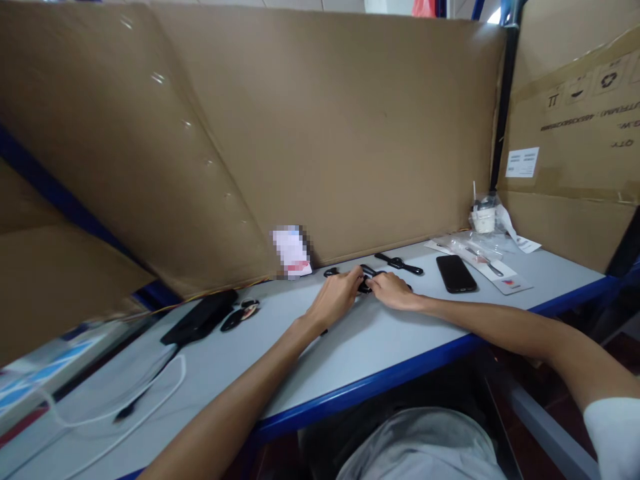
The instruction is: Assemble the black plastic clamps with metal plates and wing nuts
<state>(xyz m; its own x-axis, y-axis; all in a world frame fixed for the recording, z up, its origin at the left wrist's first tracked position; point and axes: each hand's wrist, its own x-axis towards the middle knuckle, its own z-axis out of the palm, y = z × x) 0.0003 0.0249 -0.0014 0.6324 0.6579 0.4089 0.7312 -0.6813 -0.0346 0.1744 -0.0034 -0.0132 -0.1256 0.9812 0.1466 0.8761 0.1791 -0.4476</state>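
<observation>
Both hands meet over the middle of the light grey table. My left hand (339, 293) is closed on a small black object (367, 272), whose shape is mostly covered by the fingers. From the right, my right hand (393, 291) is closed on the same object, its fingers almost touching those of the left. Just behind the hands lies a black item like a strapped watch (399, 263). A small dark piece (331, 272) sits beside my left hand, near the cardboard wall.
A black phone (456, 273), a packaged utensil (493, 268) and a bagged cup (483, 217) are at the right. Leftward lie sunglasses (240, 316), a black case (203, 319) and a white cable (181, 373). Cardboard (350, 133) walls the back; a blurred card (291, 252) leans there.
</observation>
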